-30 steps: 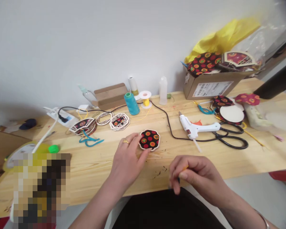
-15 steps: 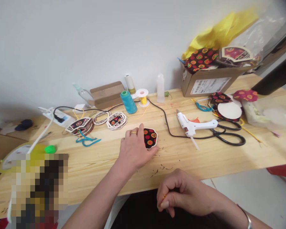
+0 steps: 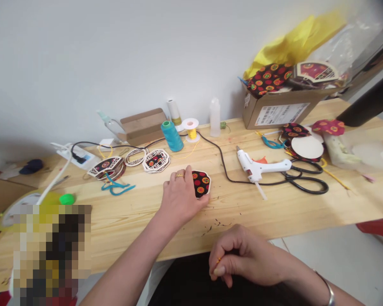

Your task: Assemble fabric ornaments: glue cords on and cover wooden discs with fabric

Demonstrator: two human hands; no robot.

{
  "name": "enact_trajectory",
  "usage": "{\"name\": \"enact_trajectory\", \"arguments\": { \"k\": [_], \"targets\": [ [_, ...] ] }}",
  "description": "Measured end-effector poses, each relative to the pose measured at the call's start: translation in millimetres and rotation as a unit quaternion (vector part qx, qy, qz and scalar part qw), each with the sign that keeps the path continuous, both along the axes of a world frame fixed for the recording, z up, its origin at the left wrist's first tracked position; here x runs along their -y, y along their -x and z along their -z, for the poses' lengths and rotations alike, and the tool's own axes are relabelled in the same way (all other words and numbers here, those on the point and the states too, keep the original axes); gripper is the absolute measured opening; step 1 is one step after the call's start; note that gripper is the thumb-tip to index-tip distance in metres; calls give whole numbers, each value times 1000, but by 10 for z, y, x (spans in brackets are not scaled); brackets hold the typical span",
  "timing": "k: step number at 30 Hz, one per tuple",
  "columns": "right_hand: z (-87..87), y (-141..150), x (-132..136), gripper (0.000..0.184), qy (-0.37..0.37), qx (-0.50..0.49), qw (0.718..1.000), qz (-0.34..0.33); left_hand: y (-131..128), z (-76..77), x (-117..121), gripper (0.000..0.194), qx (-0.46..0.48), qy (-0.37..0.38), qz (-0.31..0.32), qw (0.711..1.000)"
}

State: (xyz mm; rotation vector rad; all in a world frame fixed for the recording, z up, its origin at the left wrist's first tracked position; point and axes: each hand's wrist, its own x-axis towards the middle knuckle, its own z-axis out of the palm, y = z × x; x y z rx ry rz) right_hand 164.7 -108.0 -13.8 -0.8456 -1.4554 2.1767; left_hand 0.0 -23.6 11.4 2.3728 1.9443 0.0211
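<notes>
My left hand [image 3: 178, 193] rests over a small wooden plaque covered in black floral fabric [image 3: 201, 184]. Its thumb presses on the near edge, while the fingers hide the plaque's left side. At the table's front edge my right hand [image 3: 242, 257] is closed in a pinch. A bit of orange cord [image 3: 218, 260] shows between thumb and fingers; most of it is hidden. Behind my left hand lies a stack of lattice-cut wooden plaques [image 3: 156, 161]. To the right, a white glue gun [image 3: 258, 168] lies on its side by black-handled scissors [image 3: 311, 185].
A teal thread cone [image 3: 172, 137] and a yellow thread spool [image 3: 191, 129] stand near the wall. A cardboard box [image 3: 274, 108] of fabric pieces fills the back right. The black cable [image 3: 223, 163] crosses the wooden table [image 3: 130, 225]. Teal cord [image 3: 118, 189] lies at left.
My left thumb has drawn in slightly against the plaque's near edge. My right hand keeps its pinch and has barely shifted.
</notes>
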Motion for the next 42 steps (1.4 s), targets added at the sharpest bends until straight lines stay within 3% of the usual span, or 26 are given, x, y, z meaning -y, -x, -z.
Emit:
{"name": "enact_trajectory", "arguments": {
  "k": [12, 18, 22, 28, 37, 42],
  "targets": [
    [-7, -5, 2, 28, -7, 9, 1000, -1, 74, 45, 9, 76, -16, -6, 60, 998],
    [-44, -35, 15, 30, -1, 16, 1000, 9, 412, 23, 69, 85, 39, 27, 168, 985],
    [-60, -80, 0, 31, 2, 41, 999, 30, 677, -57, 81, 85, 73, 81, 272, 956],
    [-88, -130, -80, 22, -95, 84, 990, 58, 911, -95, -7, 87, 110, 133, 383, 907],
    [-77, -170, -79, 25, -91, 137, 984, 65, 931, -174, -222, 80, 109, 187, 442, 871],
    [-61, -180, -94, 25, -87, 152, 983, 61, 962, -217, -218, 85, 93, 205, 422, 878]
  ]
}}
